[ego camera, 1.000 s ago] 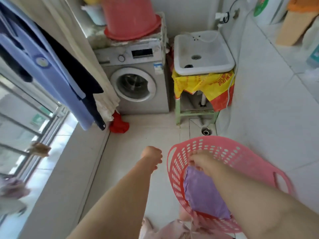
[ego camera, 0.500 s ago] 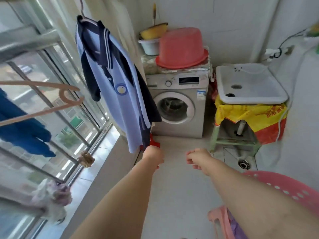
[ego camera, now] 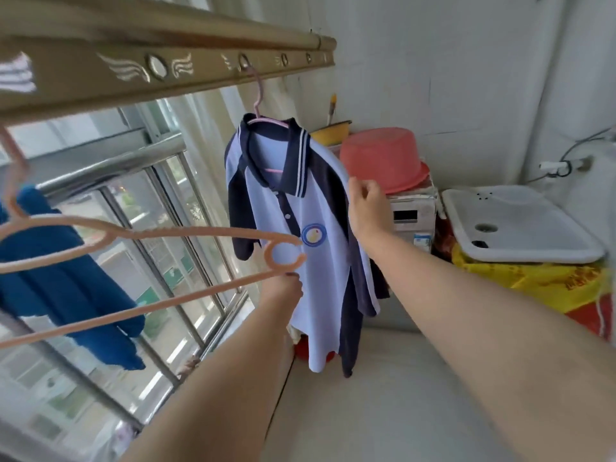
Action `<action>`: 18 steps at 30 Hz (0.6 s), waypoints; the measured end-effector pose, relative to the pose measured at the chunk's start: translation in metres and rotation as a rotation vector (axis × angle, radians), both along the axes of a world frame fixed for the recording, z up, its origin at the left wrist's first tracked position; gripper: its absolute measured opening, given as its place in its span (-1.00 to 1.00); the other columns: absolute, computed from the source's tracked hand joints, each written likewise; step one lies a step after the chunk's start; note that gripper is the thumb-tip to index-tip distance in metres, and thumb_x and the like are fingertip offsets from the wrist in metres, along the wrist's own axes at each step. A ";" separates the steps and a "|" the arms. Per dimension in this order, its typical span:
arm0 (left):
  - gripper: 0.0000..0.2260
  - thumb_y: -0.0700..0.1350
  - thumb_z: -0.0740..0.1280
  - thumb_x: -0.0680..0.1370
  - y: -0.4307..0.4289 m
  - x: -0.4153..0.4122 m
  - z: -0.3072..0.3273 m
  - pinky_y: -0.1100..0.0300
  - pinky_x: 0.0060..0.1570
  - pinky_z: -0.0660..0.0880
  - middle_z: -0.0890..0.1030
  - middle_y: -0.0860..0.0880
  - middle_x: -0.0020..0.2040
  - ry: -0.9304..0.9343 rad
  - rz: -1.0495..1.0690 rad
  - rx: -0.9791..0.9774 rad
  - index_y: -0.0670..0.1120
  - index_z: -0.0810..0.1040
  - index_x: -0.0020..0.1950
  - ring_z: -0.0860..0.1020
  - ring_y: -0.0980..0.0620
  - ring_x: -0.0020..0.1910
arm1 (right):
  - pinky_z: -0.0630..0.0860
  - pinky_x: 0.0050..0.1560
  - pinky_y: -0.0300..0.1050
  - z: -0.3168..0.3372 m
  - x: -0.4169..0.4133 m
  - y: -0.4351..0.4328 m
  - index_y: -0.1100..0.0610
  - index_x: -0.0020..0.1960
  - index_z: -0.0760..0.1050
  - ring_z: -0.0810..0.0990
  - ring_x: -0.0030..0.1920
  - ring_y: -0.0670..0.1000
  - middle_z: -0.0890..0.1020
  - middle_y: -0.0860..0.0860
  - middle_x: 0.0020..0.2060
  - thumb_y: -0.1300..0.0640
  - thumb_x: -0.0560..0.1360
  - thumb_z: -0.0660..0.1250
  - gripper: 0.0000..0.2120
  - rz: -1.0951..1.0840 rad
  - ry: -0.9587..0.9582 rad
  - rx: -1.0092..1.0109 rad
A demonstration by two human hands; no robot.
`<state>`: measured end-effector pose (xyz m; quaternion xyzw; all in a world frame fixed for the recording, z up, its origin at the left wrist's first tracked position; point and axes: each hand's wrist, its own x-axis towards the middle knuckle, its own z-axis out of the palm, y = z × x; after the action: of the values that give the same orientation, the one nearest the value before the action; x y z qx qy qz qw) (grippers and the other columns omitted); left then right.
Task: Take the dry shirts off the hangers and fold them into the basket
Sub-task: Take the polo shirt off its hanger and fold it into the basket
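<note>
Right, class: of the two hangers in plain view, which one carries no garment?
The peach hanger in the foreground is bare. The pink hanger, hooked on the drying rail, carries the light-blue polo shirt.

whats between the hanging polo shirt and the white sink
Head view: a washing machine with an upturned red basin on top stands between the polo shirt and the sink; the right hand grips the shirt's shoulder there.

Both bare arms stretched up and forward.
The right hand point(ego camera: 368, 208), at 1 o'clock from the left hand point(ego camera: 283, 295), curled its fingers point(ego camera: 370, 190) on the shoulder edge of the shirt point(ego camera: 320, 278); the left hand's fingers pointed to 12 o'clock, grip unclear.
</note>
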<state>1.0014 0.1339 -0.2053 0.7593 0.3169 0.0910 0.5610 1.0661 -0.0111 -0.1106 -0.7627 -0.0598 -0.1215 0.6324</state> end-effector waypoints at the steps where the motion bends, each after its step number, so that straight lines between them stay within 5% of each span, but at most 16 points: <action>1: -0.86 -0.24 0.22 0.55 0.000 0.005 0.007 0.19 -0.32 0.46 0.57 -0.02 -0.27 -0.042 0.013 -0.012 -0.06 0.46 -0.17 0.55 0.00 -0.30 | 0.34 -0.12 -0.11 0.010 0.003 0.004 0.05 0.01 0.45 0.51 -0.10 0.04 0.56 -0.04 -0.12 -0.08 0.59 0.11 -0.76 0.012 -0.047 -0.023; 4: -0.77 -0.26 0.23 0.59 -0.001 0.023 0.029 0.31 -0.38 0.43 0.53 0.04 -0.44 -0.069 -0.035 -0.053 -0.10 0.37 -0.27 0.46 0.03 -0.32 | 0.42 -0.08 -0.08 0.038 0.013 0.015 0.10 0.15 0.47 0.53 -0.05 0.06 0.58 0.01 -0.03 -0.05 0.56 0.18 -0.72 0.087 -0.160 -0.133; 6: -0.74 -0.29 0.23 0.59 -0.002 0.023 0.039 0.37 -0.47 0.42 0.48 0.03 -0.32 -0.098 -0.123 -0.026 -0.06 0.36 -0.28 0.43 0.10 -0.32 | 0.48 0.09 0.03 0.052 0.023 0.024 0.14 0.24 0.44 0.55 0.08 0.13 0.59 0.07 0.09 0.01 0.55 0.23 -0.68 0.115 -0.208 -0.249; 8: -0.73 -0.28 0.26 0.58 0.002 0.019 0.051 0.39 -0.31 0.50 0.46 0.08 -0.20 -0.108 -0.202 0.020 0.03 0.42 -0.24 0.46 0.13 -0.22 | 0.46 0.19 0.07 0.066 0.032 0.034 0.16 0.31 0.39 0.52 0.20 0.17 0.55 0.11 0.20 0.03 0.54 0.24 -0.62 0.122 -0.241 -0.393; 11: -0.59 -0.26 0.31 0.55 0.011 0.024 0.065 0.08 0.15 0.49 0.47 0.11 -0.12 -0.042 -0.313 0.110 0.16 0.60 -0.40 0.49 0.00 0.03 | 0.44 0.19 0.01 0.080 0.045 0.049 0.18 0.30 0.41 0.50 0.23 0.20 0.53 0.14 0.24 0.01 0.57 0.23 -0.63 0.130 -0.235 -0.515; 15: -0.84 -0.28 0.25 0.56 0.021 0.044 0.076 0.18 -0.36 0.46 0.60 -0.05 -0.19 -0.141 -0.051 0.005 -0.08 0.56 -0.14 0.58 -0.01 -0.27 | 0.40 0.12 -0.04 0.079 0.062 0.063 0.23 0.24 0.44 0.49 0.22 0.20 0.53 0.17 0.22 0.03 0.62 0.14 -0.66 0.135 -0.206 -0.452; 18: -0.86 -0.27 0.21 0.57 0.025 0.052 0.079 0.21 -0.40 0.46 0.62 -0.07 -0.16 -0.167 -0.020 0.030 -0.14 0.56 -0.04 0.58 0.05 -0.34 | 0.37 0.04 -0.05 0.076 0.070 0.067 0.26 0.19 0.45 0.48 0.19 0.20 0.53 0.17 0.19 0.04 0.63 0.10 -0.67 0.060 -0.275 -0.442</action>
<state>1.0538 0.1592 -0.1263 0.7606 0.2601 0.1531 0.5749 1.1361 0.0560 -0.0349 -0.8566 -0.1929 -0.1891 0.4396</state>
